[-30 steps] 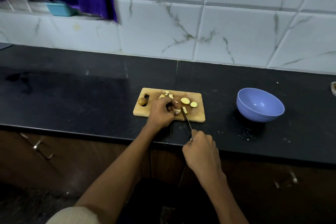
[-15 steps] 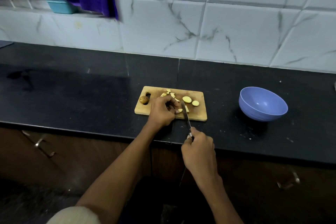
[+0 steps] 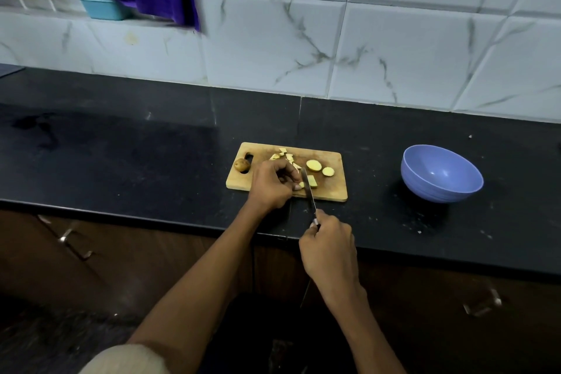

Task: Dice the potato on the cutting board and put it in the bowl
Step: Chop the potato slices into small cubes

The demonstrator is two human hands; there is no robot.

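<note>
On the board: a wooden cutting board [image 3: 334, 191] is lying on the dark counter [image 3: 151, 146], carrying the potato in several states of cutting.
Left hand: the left hand [image 3: 271, 184] is resting on the board with its fingers curled, the fingertips [image 3: 296, 187] pinching down a small pale potato piece [image 3: 301, 184] right against the blade.
Right hand: the right hand [image 3: 329, 247] is wrapping its fingers around the handle of the knife [image 3: 308, 188], out over the counter's near edge; the blade is reaching across the board's near edge to the held piece.
Already cut: a scatter of small diced pieces [image 3: 285, 156] is sitting toward the far side of the board.
Waiting to be diced: two round slices [image 3: 314, 165] and a thicker chunk [image 3: 311, 181] are lying just to the right of the blade, and an unpeeled end piece [image 3: 241, 164] is sitting by the board's handle slot.
Bowl: the blue bowl [image 3: 441, 173] is standing well to the right of the board, and nothing is showing inside it.
Progress: the dicing is looking roughly half done; the slices, chunk and end piece seem to be awaiting the knife, and the whole transfer to the bowl is not yet started.
</note>
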